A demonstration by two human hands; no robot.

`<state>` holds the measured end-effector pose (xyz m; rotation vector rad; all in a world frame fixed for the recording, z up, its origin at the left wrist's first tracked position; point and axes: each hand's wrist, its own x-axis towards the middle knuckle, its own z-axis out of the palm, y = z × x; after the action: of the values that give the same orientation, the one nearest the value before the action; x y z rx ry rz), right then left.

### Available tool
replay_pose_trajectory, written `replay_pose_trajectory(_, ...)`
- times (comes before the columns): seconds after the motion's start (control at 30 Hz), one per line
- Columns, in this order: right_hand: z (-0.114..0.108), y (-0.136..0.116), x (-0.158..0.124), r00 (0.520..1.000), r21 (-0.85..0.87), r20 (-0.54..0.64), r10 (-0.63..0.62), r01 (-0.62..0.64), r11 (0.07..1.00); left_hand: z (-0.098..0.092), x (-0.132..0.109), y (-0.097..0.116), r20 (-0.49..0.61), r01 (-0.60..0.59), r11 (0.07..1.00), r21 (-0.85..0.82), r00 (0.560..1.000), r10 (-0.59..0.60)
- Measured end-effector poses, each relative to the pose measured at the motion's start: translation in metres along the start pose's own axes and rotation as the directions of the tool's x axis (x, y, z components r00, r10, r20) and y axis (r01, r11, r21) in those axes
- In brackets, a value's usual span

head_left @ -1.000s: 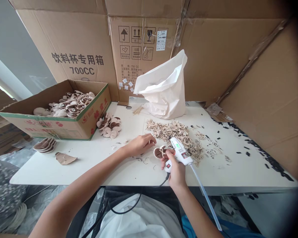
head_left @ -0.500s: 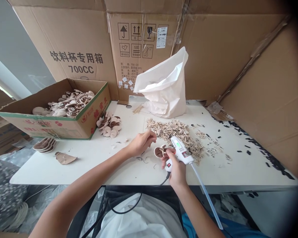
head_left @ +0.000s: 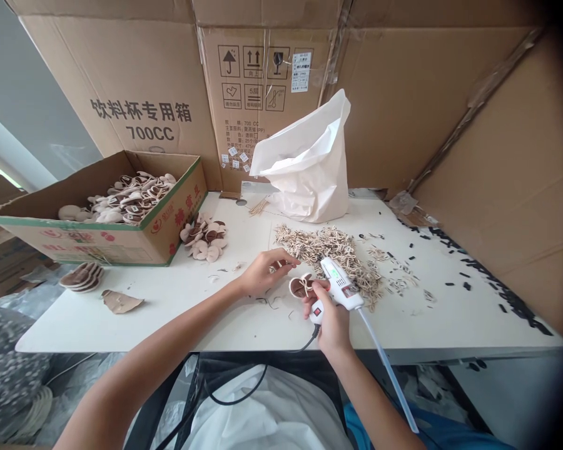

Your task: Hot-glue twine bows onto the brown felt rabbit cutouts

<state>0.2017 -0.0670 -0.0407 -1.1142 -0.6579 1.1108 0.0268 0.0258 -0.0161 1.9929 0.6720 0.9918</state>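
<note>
In my right hand (head_left: pixel 334 322) I hold a white hot glue gun (head_left: pixel 340 284) with a small green display, a glue stick trailing from its rear. The same hand's fingers also hold a small brown-and-cream slipper-shaped piece (head_left: pixel 298 286) with a cream bow on it. My left hand (head_left: pixel 265 273) is just left of that piece, thumb and fingers apart, its fingertips near the edge of a pile of small cream bows (head_left: pixel 331 247). No object is discernible in it.
An open cardboard box (head_left: pixel 107 240) holds many similar pieces, with a small heap (head_left: pixel 204 237) beside it. Stacked pieces (head_left: pixel 82 277) and a cardboard scrap (head_left: pixel 121 301) lie left. A white bag (head_left: pixel 309 181) stands behind the bows. Black bits (head_left: pixel 466 285) are scattered right.
My left hand's fingers have straightened and spread from a more curled pose, reaching slightly right. My right hand still holds the glue gun and piece. The view has shifted slightly.
</note>
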Motion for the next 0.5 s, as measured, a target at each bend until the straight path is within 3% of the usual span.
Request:
replay_pose_trajectory(0.1,0.000,-0.001,0.000,1.000,0.004,0.003,0.000,0.000,1.000,-0.001,0.000,-0.001,-0.029,0.094,0.983,-0.157,0.995,-0.100)
replay_pose_trajectory(0.23,0.001,-0.001,0.000,1.000,0.008,0.008,-0.010,0.010,1.000,-0.005,0.001,-0.001,-0.016,0.179,0.884,-0.432,0.979,-0.205)
replay_pose_trajectory(0.5,0.002,-0.002,-0.001,1.000,0.012,-0.014,-0.015,0.015,1.000,-0.013,0.002,0.002,-0.037,0.112,0.810,-0.576,0.986,-0.163)
